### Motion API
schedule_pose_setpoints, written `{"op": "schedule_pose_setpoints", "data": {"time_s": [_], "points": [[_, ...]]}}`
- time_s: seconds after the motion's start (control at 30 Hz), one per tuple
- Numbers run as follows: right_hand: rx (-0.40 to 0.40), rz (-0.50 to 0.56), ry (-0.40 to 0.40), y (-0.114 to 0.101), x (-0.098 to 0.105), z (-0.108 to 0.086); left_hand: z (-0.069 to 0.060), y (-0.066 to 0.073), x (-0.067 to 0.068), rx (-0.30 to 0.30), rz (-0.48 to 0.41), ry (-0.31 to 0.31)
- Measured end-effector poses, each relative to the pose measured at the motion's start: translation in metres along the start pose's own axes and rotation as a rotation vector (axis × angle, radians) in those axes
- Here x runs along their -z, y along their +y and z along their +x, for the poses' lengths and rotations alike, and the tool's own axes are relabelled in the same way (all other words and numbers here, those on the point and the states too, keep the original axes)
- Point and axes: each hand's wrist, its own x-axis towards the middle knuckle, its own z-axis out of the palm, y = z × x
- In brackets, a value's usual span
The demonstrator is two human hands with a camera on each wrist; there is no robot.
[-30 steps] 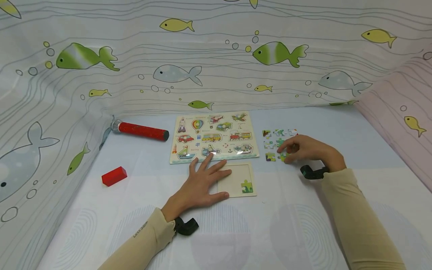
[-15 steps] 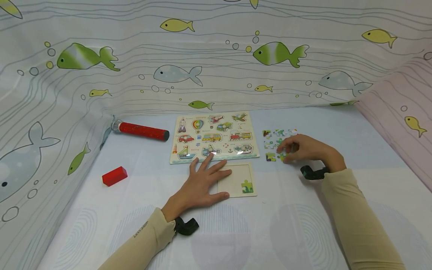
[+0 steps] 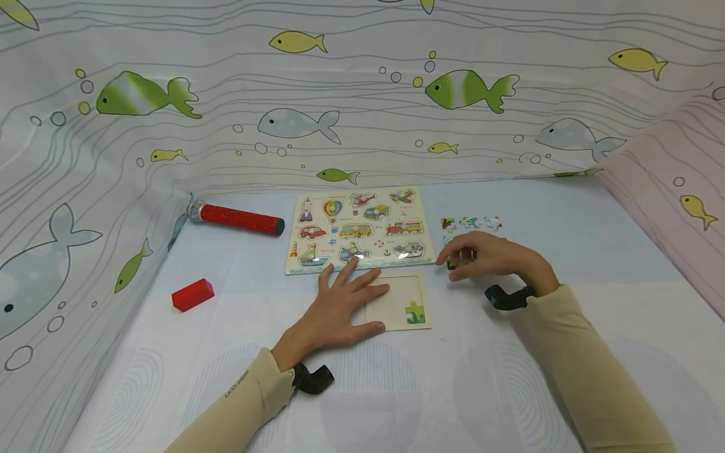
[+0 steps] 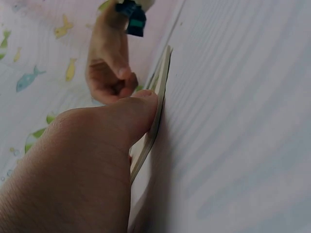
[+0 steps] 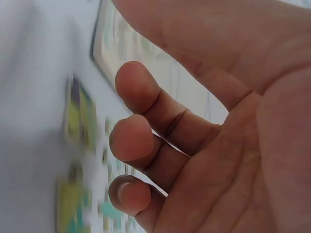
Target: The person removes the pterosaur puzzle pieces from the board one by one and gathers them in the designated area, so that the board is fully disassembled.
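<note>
My left hand [image 3: 337, 314] lies with spread fingers over the left part of a small wooden puzzle tray [image 3: 394, 311]. In the left wrist view its thumb [image 4: 143, 104] rests on the tray's edge. One green jigsaw piece [image 3: 415, 313] sits in the tray's lower right corner. My right hand [image 3: 495, 258] hovers over loose jigsaw pieces [image 3: 471, 223] to the right, thumb and forefinger apart, partly covering them. In the right wrist view, a green and dark jigsaw piece [image 5: 81, 114] lies beyond the bent fingers, and I see nothing held.
A vehicle peg-puzzle board [image 3: 368, 217] lies just behind the tray. At the back left is a red flashlight [image 3: 240, 219], and a red block [image 3: 192, 296] lies nearer on the left. Fish-printed cloth [image 3: 368, 88] rises behind the table.
Over the last half second my right hand has shifted left across the loose pieces, thumb and forefinger parting. My left hand stays in place on the tray.
</note>
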Motion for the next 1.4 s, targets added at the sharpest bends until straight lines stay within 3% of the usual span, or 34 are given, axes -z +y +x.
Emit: {"op": "schedule_pose_setpoints", "data": {"time_s": [0.37,0.63,1.17,1.4], "points": [[0.11,-0.099,-0.084,-0.032,-0.036,0.016,0.0,0.0,0.001,-0.001,0.01,-0.003],[0.086,-0.175,-0.128,-0.047,-0.052,0.021,0.0,-0.001,0.001,0.007,0.001,0.006],[0.046,-0.187,-0.158,-0.053,-0.062,0.022,0.0,-0.002,0.0,0.009,0.011,0.02],[0.091,-0.17,-0.17,-0.055,-0.063,0.02,0.0,-0.001,0.0,0.016,0.005,0.012]]}}
